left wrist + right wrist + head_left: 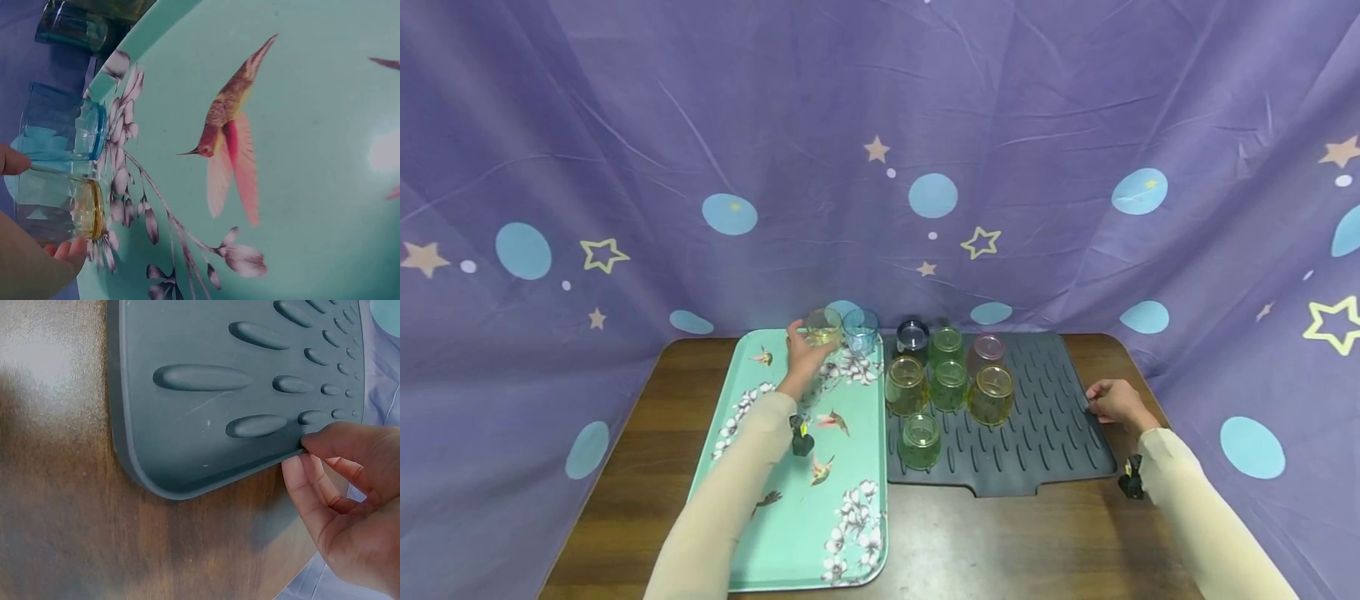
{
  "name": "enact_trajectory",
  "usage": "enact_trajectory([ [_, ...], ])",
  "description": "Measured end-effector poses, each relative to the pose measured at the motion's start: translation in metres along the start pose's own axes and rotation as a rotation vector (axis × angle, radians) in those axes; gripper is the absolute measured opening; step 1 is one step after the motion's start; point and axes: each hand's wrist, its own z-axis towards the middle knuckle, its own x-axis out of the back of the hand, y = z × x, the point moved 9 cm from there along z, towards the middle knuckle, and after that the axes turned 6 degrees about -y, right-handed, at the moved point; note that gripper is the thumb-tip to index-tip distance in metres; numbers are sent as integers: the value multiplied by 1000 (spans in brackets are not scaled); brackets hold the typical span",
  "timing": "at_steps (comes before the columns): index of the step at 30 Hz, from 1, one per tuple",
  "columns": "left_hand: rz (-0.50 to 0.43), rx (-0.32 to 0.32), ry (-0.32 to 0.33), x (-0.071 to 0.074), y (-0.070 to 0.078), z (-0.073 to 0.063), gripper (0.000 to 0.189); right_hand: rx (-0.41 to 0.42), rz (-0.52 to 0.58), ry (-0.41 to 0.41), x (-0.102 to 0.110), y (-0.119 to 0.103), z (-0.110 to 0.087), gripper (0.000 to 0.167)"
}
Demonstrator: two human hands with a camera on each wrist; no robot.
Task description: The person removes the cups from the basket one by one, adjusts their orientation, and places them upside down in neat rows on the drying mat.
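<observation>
At the back of the mint-green tray (850,450), my left hand (808,360) grips a pale yellow glass (59,209), thumb on one side and fingers on the other. Its thick base is against the tray, mouth up. Right beside it stands a light blue glass (62,125), also mouth up. My right hand (1116,402) pinches the right edge of the dark grey ribbed drying mat (187,437) between thumb and fingers. On that mat several glasses sit bottom up, among them a green glass (920,442) at the front and an amber glass (991,396).
A dark blue glass (913,335) and a pink glass (987,350) stand in the mat's back row. Tray and mat lie side by side on a wooden table (985,542). A purple curtain (820,167) hangs right behind the table's back edge.
</observation>
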Motion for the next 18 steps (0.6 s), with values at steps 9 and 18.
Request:
enact_trajectory([
  [9, 16, -17, -16, -2, 3, 12, 90, -7, 11, 9, 1, 0, -1, 27],
  [18, -68, -54, -51, -1, -6, 19, 75, -12, 21, 15, 1, -1, -2, 27],
])
